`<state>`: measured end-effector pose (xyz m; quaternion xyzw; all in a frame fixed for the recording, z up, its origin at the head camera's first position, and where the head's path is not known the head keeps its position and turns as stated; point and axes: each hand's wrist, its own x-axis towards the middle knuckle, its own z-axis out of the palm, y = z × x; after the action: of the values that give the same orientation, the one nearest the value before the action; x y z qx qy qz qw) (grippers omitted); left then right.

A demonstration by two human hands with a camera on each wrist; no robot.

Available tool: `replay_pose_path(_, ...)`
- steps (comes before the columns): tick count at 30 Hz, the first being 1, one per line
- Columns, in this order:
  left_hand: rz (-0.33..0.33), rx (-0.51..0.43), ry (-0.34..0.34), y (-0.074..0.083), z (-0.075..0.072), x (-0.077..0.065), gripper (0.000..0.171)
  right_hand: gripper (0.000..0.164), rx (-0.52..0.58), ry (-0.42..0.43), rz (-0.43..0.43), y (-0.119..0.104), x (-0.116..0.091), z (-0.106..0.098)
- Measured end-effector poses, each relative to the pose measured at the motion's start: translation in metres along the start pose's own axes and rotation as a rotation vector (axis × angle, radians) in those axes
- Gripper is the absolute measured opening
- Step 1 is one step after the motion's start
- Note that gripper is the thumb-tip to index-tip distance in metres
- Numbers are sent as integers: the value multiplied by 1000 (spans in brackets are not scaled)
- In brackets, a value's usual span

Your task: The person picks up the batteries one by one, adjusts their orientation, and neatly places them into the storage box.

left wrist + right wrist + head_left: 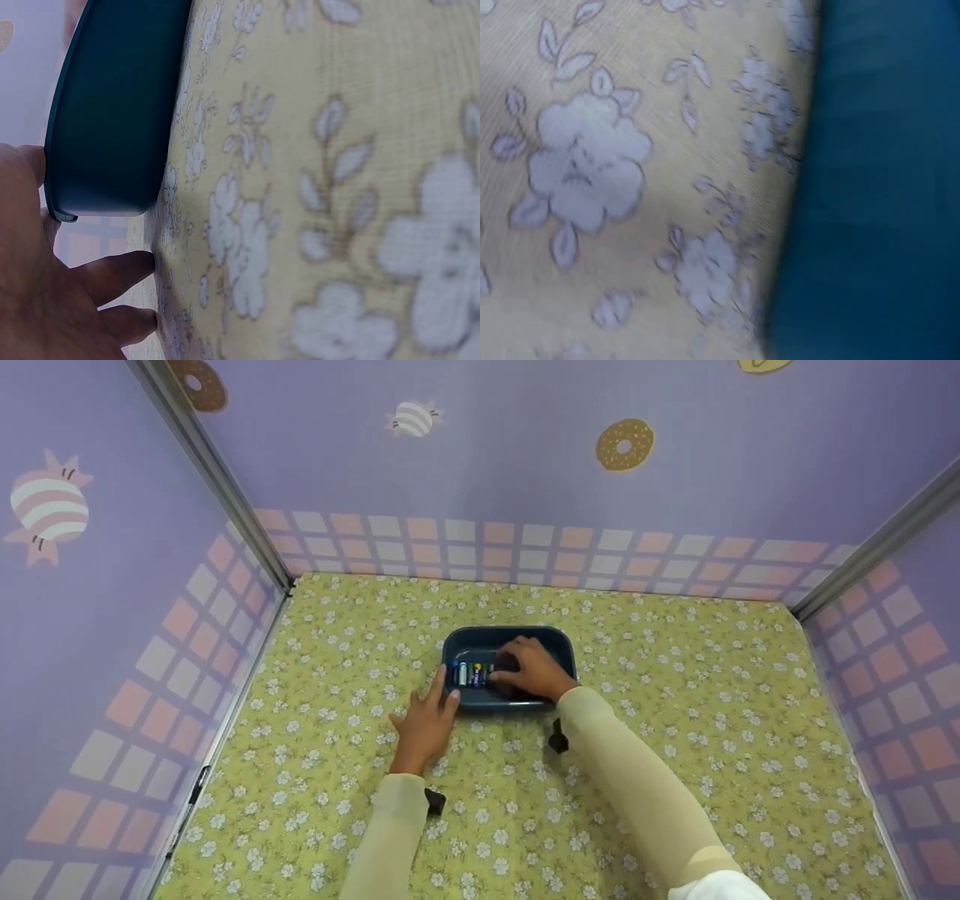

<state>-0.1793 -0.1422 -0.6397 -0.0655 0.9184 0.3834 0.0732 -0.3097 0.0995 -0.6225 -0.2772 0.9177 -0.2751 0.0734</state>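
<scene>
A dark teal plastic tub (510, 704) with rounded corners sits on the floral cloth. Inside it, several small cylinders that look like batteries (477, 675) stand side by side in a row, with silver, yellow, purple and dark wrappers. My right hand (529, 669) reaches in over the near right rim, its fingers bent down at the row's right end; I cannot tell whether it pinches one, as the fingertips are blurred. At the tub's left corner my left hand (427, 726) has its fingers spread, forefinger and thumb at the rim. In the left wrist view, two fingers (120, 276) stretch below the tub wall (120, 112).
Yellow-green cloth with white flowers (315, 780) covers the surface around the tub. Purple printed walls (517, 457) enclose it at the back and both sides, with metal posts (217, 472) in the corners. Dark wrist-camera mounts (558, 737) stick out beside the sleeves.
</scene>
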Motion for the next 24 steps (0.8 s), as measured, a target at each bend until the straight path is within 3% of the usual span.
replay_pose_path(13,0,35,-6,-2,0,2,65,49,50,218,-110,-1,-40,-67)
replay_pose_path(19,-8,48,-7,-1,2,2,64,46,21,282,-171,12,-74,-93)
replay_pose_path(24,-13,51,-2,0,2,3,64,45,-31,315,-158,30,-105,-107)
